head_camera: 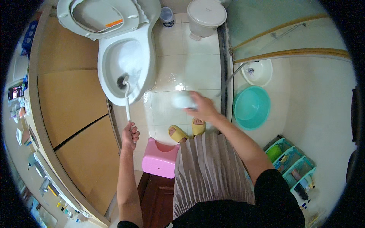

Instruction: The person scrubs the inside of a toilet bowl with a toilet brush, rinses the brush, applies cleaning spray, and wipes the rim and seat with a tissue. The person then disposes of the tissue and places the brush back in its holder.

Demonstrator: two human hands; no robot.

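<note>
My left hand (130, 135) grips the white handle of a toilet brush (127, 105). The brush's dark bristle head is inside the bowl of a white toilet (102, 61), near the front rim. The toilet seat (132, 18) and lid are raised, with an orange strip (114, 23) showing on them. Over the tiled floor, right of the toilet, my right hand (201, 107) holds a whitish container (182, 100). Motion blur hides the container's details, so its exact kind is unclear.
A pink plastic stool (159, 161) stands by my yellow slippers (178, 133). A translucent cup (167, 17) and a lidded white bin (206, 18) are beyond. Past the shower sill (225, 74) sit a teal basin (252, 108) and a teal rack (293, 165). A cabinet (71, 105) lines the left.
</note>
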